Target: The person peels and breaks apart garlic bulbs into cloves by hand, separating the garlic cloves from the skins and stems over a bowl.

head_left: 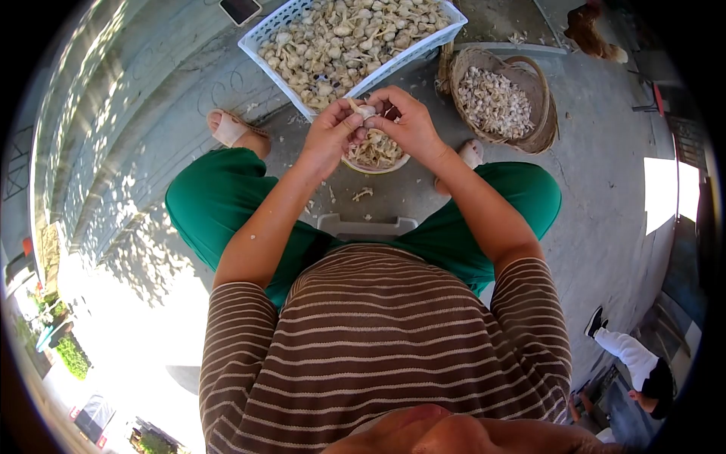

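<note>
Brown, pale-striped cloth shirt (393, 325) bulges; bare left hand (330, 130) and right hand (408, 122) pinch whitish, rounded garlic (368, 112) (dry scraps (376, 153) beneath).

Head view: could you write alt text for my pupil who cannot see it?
The left hand and right hand hold a garlic bulb near a bowl of scraps. Beyond is a blue crate heaped with garlic; to its right, a wicker basket holds what look like cloves. Nearer are green trousers and a striped shirt.
</note>
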